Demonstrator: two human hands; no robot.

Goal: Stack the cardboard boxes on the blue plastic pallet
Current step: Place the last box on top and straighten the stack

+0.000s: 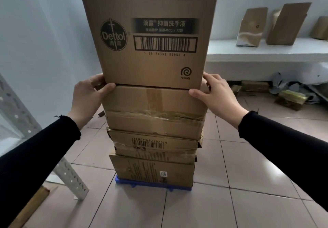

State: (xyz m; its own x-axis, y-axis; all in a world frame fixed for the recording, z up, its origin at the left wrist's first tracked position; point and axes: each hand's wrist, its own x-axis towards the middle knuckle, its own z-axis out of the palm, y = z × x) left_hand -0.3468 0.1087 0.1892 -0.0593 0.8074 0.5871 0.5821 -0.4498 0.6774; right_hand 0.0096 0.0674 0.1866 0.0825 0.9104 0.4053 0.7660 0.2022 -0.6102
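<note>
A tall Dettol cardboard box (150,32) sits on top of a stack of three taped cardboard boxes: an upper one (154,110), a middle one (154,146) and a bottom one (152,171). The stack stands on a small blue plastic pallet (124,185), of which only the front edge shows. My left hand (88,96) grips the Dettol box's lower left corner, thumb across the seam below it. At the lower right corner my right hand (214,94) holds the same box, thumb on the seam.
A grey perforated metal rack leg (71,180) slants at the left, with a wooden plank (30,208) beside it. A white shelf (266,50) at the right carries brown paper bags (252,27). Crumpled packaging and boxes (289,98) lie on the tiled floor beneath it.
</note>
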